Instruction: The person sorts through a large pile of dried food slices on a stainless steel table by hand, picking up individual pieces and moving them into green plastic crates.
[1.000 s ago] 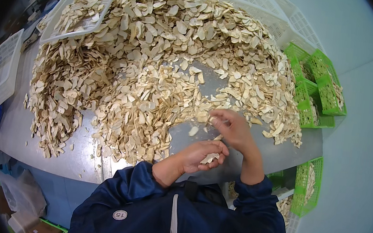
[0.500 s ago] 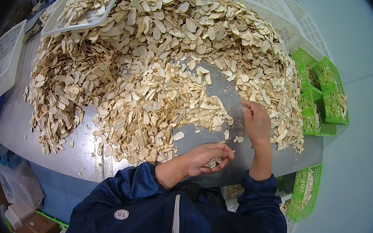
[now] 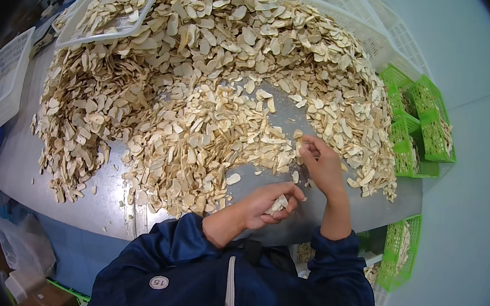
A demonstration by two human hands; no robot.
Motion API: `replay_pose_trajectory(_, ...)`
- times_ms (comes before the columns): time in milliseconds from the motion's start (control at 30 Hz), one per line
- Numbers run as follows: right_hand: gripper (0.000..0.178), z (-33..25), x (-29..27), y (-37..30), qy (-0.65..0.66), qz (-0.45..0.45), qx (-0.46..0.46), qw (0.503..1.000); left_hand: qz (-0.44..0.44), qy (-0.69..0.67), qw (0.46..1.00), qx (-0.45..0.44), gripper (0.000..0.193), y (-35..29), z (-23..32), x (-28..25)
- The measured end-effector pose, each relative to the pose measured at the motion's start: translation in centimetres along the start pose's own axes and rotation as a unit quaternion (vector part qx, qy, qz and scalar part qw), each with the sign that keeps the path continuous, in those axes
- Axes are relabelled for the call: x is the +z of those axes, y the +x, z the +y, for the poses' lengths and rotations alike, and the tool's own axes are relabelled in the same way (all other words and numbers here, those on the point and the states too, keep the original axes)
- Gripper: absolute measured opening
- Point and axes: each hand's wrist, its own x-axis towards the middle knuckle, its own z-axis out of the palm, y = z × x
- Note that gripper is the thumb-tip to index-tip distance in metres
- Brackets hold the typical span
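My left hand (image 3: 271,205) is curled around some pale dried slices (image 3: 278,204), palm turned up, close to the near edge of the metal table (image 3: 253,184). Just beyond it, my right hand (image 3: 322,166) pinches a single pale slice (image 3: 298,142) between thumb and fingertips. That slice is at the right end of a loose middle pile of dried slices (image 3: 198,142). They look like dried mushroom or root slices; I cannot tell which. A few loose pieces lie on the bare metal between the pile and my hands.
A tall heap of slices (image 3: 222,25) curves round the back, left and right. A white tray (image 3: 147,8) holding slices rests on it at the far left. Green baskets (image 3: 433,122) stand at the right, another green basket (image 3: 393,252) lower down, and a white crate (image 3: 7,83) at left.
My right hand has moved left to the middle pile and now has a slice at its fingertips. The left hand has rolled slightly, showing more of the slices in its palm.
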Motion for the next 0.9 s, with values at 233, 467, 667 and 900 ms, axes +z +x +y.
replay_pose_trajectory(233, 0.031, -2.4, -3.8, -3.6, 0.041, -0.151, 0.046, 0.987, 0.143, 0.069, 0.971, 0.177, 0.031, -0.2, 0.3, 2.2)
replay_pose_trajectory(467, 0.025, -4.0, -4.0, -6.6, -0.007, -0.119, -0.023, 0.993, 0.131, 0.127, 0.945, 0.272, 0.014, 0.7, -1.0, 0.2)
replay_pose_trajectory(667, 0.023, -3.6, -3.1, -5.7, 0.017, 0.016, -0.052, 0.998, 0.175, 0.045, 0.941, 0.287, 0.021, 0.6, 0.1, 0.5)
replay_pose_trajectory(900, 0.023, -3.9, -1.9, -5.6, 0.059, -0.01, 0.011, 0.998, 0.12, 0.082, 0.959, 0.245, 0.046, -0.2, 0.3, 1.0)
